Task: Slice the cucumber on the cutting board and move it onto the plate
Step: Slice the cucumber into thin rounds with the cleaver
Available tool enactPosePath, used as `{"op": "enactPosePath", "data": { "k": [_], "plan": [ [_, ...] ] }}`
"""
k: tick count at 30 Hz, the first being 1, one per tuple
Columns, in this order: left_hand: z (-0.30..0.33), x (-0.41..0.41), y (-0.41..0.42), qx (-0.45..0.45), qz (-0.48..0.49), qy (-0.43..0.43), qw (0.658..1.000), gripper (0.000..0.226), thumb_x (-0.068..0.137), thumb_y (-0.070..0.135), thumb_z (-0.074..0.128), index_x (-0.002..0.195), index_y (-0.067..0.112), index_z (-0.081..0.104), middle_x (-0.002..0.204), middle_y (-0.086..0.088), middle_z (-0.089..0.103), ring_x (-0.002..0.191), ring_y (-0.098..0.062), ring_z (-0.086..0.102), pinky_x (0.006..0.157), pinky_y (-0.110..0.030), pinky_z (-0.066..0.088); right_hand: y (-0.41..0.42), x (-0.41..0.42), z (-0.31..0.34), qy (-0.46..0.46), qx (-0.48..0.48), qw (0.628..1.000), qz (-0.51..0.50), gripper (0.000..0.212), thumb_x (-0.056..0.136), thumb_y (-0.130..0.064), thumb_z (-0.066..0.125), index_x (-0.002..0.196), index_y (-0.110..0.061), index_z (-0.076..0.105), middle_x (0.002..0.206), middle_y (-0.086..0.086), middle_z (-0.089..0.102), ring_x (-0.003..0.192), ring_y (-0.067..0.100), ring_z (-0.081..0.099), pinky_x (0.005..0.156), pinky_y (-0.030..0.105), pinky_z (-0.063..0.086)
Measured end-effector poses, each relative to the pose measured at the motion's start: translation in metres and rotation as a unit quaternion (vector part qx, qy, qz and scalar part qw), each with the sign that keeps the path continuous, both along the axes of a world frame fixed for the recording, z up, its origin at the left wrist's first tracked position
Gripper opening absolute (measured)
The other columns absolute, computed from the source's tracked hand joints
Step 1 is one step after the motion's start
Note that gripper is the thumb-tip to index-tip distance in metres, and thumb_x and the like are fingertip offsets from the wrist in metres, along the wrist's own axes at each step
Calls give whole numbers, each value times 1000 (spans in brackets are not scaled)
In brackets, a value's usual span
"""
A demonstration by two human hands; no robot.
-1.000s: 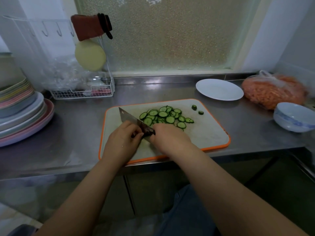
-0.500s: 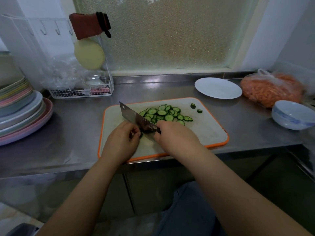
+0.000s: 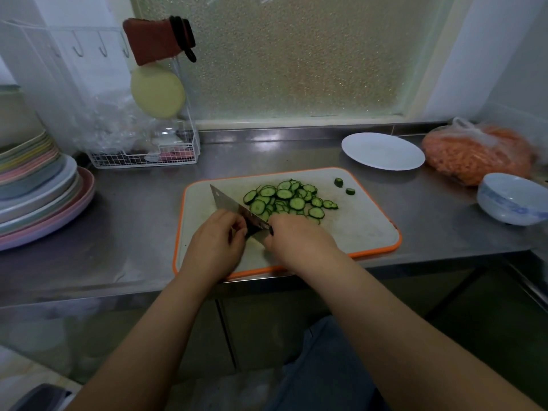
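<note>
cleaver (image 3: pixel 229 204) blade is lower than half a second ago, its edge back down near the orange-rimmed cutting board (image 3: pixel 367 232), tip pointing to 10 o'clock. right hand (image 3: pixel 296 241) is wrapped round the handle. left hand (image 3: pixel 215 246) sits curled just left of the blade; the cucumber stub under it is hidden, so cannot tell what it pinches. cucumber slices (image 3: pixel 286 198) are piled at 1 o'clock from the hands, two end pieces (image 3: pixel 344 186) apart from them further right. white plate (image 3: pixel 382 151) is bare at 2 o'clock, off the board. looks like slicing is nearly done; the move to the plate is not yet begun.
</note>
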State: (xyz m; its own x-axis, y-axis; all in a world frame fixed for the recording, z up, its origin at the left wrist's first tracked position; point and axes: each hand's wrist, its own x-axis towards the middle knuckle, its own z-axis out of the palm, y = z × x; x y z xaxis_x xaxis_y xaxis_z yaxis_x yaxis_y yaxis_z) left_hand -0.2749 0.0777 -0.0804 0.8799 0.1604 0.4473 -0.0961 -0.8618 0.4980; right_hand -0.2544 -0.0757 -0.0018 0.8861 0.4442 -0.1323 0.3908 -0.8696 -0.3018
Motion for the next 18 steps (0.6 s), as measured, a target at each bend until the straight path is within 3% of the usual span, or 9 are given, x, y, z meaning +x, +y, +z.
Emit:
{"op": "enactPosePath", "data": {
  "k": [6, 18],
  "plan": [
    [1, -3, -2, -1, 24, -12, 1000, 12, 83, 19, 64, 80, 24, 54, 84, 6, 51, 69, -10, 45, 58, -21, 31, -6, 9, 4, 49, 36, 998, -7, 20, 93, -31, 47, 103, -18, 59, 94, 4, 60, 87, 25, 57, 70, 34, 45],
    [1, -2, -4, -9, 34, -5, 999, 12, 85, 19, 62, 81, 24, 52, 84, 7, 49, 73, -11, 44, 64, -25, 30, -13, -7, 14, -10, 38, 999, 22, 10, 96, -24, 42, 90, -21, 49, 85, 2, 52, 79, 24, 52, 64, 33, 38]
  ]
}}
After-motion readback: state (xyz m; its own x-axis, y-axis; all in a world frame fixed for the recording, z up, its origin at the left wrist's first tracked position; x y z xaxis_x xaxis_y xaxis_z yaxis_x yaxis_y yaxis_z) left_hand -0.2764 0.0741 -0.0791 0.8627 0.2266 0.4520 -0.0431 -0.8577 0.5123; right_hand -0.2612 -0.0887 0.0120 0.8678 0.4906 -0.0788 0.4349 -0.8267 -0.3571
